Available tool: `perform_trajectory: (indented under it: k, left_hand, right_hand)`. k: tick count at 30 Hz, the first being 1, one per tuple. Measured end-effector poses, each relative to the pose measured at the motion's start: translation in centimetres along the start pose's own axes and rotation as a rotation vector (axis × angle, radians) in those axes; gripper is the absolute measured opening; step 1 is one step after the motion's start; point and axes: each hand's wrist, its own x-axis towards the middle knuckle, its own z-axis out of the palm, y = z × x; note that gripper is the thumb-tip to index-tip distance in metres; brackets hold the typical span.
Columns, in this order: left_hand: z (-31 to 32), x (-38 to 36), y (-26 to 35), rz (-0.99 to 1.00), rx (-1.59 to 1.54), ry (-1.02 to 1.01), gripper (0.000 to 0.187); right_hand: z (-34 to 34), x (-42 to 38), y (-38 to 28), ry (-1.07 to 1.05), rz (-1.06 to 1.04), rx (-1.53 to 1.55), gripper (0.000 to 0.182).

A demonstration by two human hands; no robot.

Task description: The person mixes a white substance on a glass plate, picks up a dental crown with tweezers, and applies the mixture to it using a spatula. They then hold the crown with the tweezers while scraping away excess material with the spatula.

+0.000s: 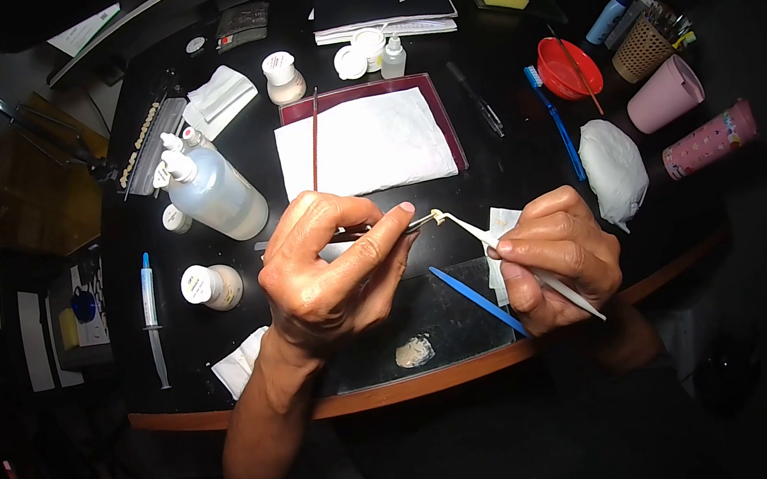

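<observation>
My left hand (332, 263) is closed around slim metal tweezers (419, 222). At their tips sits a small cream-coloured, tooth-like piece (439, 216). My right hand (561, 255) pinches a thin white applicator (471, 228) with a bent end. That end meets the small piece, or lies right beside it. Below the hands, a pale lump of paste (413, 351) lies on the dark surface. A blue stick (475, 298) slants in under my right hand, next to a piece of white paper (497, 276) partly hidden by the fingers.
A folded white towel (378, 144) with a thin brush (316, 139) lies ahead. Left stand a pump bottle (218, 191), a lidded jar (212, 286) and a syringe (152, 319). Right are a red bowl (568, 66), a blue toothbrush (558, 124) and a pink cup (664, 94).
</observation>
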Motion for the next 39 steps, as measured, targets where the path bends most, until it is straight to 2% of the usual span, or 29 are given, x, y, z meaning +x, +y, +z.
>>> perform_trajectory:
  k: [39]
  left_hand:
    - [0.11,0.04,-0.15,0.015,-0.002,-0.005,0.037]
  right_hand:
    - [0.15,-0.24,-0.03,0.010,0.002,0.005,0.029]
